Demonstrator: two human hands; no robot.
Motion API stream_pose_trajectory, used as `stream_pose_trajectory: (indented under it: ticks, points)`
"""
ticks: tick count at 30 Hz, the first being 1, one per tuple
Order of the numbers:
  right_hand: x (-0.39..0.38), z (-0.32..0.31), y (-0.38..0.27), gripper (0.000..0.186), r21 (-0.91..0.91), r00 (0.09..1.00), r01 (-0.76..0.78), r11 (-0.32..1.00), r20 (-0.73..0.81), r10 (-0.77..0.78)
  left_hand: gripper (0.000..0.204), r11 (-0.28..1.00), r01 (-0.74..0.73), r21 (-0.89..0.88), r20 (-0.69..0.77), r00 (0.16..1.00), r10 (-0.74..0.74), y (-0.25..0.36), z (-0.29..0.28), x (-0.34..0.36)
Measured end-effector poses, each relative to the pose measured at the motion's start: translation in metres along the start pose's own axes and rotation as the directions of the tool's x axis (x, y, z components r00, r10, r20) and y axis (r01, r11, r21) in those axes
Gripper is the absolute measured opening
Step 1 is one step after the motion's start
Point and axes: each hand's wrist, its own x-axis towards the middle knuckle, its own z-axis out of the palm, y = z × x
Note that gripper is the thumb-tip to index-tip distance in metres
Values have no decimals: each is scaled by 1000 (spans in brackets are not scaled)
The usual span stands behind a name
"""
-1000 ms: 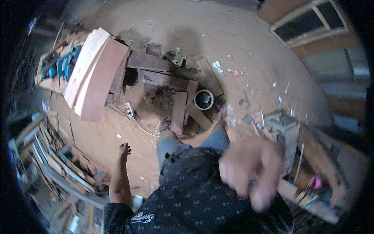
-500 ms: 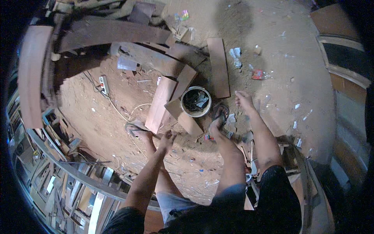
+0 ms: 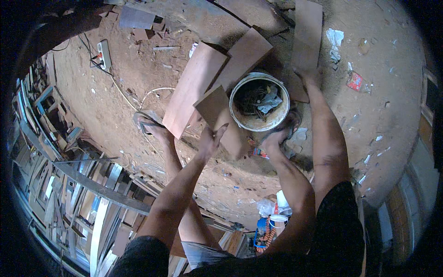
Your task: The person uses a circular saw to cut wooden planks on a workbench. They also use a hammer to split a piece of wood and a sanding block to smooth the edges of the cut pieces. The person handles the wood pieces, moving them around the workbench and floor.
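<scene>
1. Both hands have come closer to the bucket (image 3: 259,101) on the dirt floor (image 3: 138,92) since before
2. Left hand (image 3: 210,138), fingers spread, touches a stiff, light wooden board (image 3: 217,111)
3. Right hand (image 3: 276,136) curls at the bucket's rim; grip unclear
4. It looks heavy, so hold the rim

Red wrapper (image 3: 354,81) on floor, right of bucket (image 3: 259,102).

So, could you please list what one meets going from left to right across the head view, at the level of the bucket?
Sandalled foot → long brown board → left hand on a small board → white bucket → red wrapper on the dirt floor.
</scene>
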Motion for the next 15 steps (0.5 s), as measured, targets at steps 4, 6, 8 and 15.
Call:
stream_pose_trajectory:
  ticks: [4,6,8,15]
  points:
    - [-10,-6,38,67,449,971,154,880,-235,-50,62,980,-55,194,206,978,14,45,-96,-28]
    - [-50,-36,3,59,305,966,138,942,-252,-60,60,962,-248,112,230,948,218,72,-149,-26]
    - [-98,-87,-17,49,197,957,144,970,-279,-85,57,827,-397,398,210,917,338,79,-197,8]
    - [-276,-155,-75,30,648,985,-33,761,-109,136,40,968,-207,142,269,949,163,74,-211,183]
